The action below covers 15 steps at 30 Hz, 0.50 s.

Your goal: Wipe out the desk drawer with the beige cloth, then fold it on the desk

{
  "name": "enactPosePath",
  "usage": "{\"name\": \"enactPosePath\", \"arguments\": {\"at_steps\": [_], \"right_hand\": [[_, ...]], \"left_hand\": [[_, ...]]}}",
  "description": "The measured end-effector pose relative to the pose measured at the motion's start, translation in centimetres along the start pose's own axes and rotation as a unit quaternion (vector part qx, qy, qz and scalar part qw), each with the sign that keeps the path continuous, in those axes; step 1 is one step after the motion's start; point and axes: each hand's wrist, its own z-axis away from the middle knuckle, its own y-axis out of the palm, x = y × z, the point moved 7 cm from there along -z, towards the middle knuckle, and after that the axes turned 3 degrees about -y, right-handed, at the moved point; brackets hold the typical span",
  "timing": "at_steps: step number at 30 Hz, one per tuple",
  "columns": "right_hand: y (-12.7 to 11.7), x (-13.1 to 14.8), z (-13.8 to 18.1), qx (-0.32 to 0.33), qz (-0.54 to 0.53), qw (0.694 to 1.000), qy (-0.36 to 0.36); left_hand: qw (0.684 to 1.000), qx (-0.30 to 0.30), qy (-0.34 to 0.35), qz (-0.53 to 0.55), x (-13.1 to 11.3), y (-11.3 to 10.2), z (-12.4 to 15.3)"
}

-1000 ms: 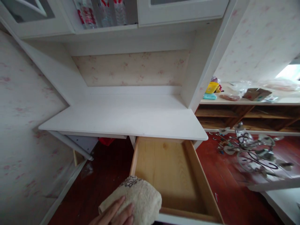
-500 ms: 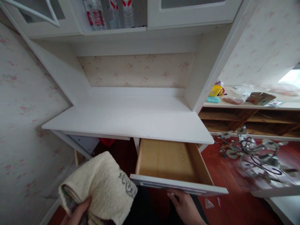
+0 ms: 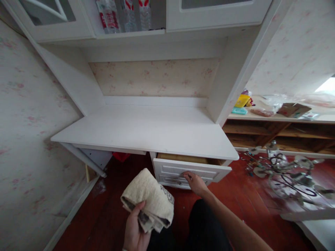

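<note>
The left hand (image 3: 134, 228), low in the view at about six o'clock, is clenched around a folded cream towel (image 3: 149, 197), thumb on top and fingers beneath. The towel is held in the air above the red wooden floor (image 3: 115, 205). A grey woven motif shows along its edge at the towel's three o'clock; no letters can be made out in it.

At the towel's two o'clock, the right hand (image 3: 195, 183) reaches forward, its fingertips (image 3: 186, 174) touching the white panelled drawer front (image 3: 170, 169) at the metal handle. Whether they hook the handle or only press on it cannot be told. The drawer stands nearly closed under the white desk top (image 3: 146, 130), with a narrow strip of its pale wood inside (image 3: 183, 158) showing.

At twelve o'clock, plastic water bottles (image 3: 123, 14) with red labels stand on the upper shelf; their print is too blurred to read. At three o'clock a low wooden shelf (image 3: 274, 127) carries a yellow packet (image 3: 242, 100) and a cardboard box (image 3: 293, 109), neither with legible writing. Below it, at four o'clock, a metal chandelier (image 3: 285, 172) lies on the floor.
</note>
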Motion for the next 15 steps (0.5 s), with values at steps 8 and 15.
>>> {"name": "enactPosePath", "arguments": {"at_steps": [8, 15], "right_hand": [[0.2, -2.0, -5.4, 0.051, 0.054, 0.996, 0.038], [-0.1, -1.7, -5.9, 0.06, 0.055, 0.996, 0.03]], "left_hand": [[0.989, 0.063, -0.031, 0.134, 2.6, 4.1, -2.1], [0.988, 0.049, -0.015, 0.149, 2.1, 8.2, -4.1]]}}
